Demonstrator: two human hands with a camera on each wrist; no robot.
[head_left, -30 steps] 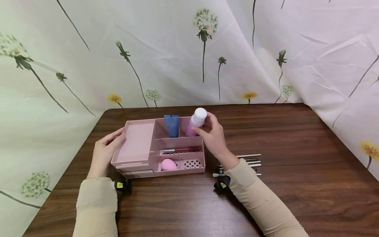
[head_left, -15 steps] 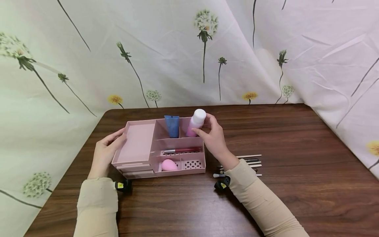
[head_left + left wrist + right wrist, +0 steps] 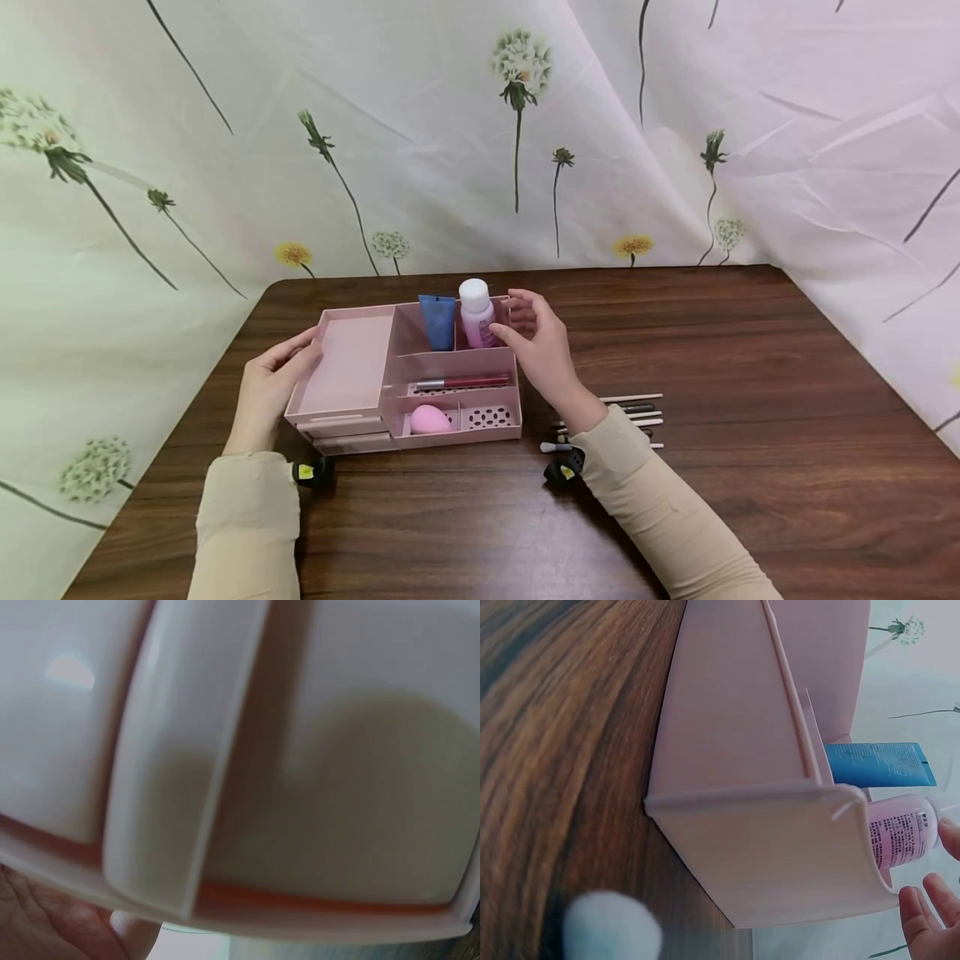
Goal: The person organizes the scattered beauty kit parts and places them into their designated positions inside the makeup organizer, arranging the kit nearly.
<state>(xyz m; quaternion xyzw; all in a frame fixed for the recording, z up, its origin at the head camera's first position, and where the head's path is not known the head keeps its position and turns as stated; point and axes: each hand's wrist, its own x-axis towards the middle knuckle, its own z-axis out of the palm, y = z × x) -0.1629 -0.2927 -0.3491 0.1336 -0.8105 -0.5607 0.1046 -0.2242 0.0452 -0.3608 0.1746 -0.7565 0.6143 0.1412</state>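
There are two hands, one left hand point(image 3: 273, 375) and one right hand point(image 3: 543, 346), plus two beige sleeves point(image 3: 243, 533) and two black wrist devices point(image 3: 315, 473); one table point(image 3: 712, 500) and one flowered cloth point(image 3: 442, 125); one pink organizer point(image 3: 351, 358) with two drawers point(image 3: 352, 442) and five divided compartments point(image 3: 487, 417); one blue tube point(image 3: 438, 323), one white-capped bottle point(image 3: 477, 317), one red stick point(image 3: 472, 382) and one pink sponge point(image 3: 431, 420), four items inside altogether; at least five brushes point(image 3: 557, 447), whose full number cannot be told, since the right arm partly covers them
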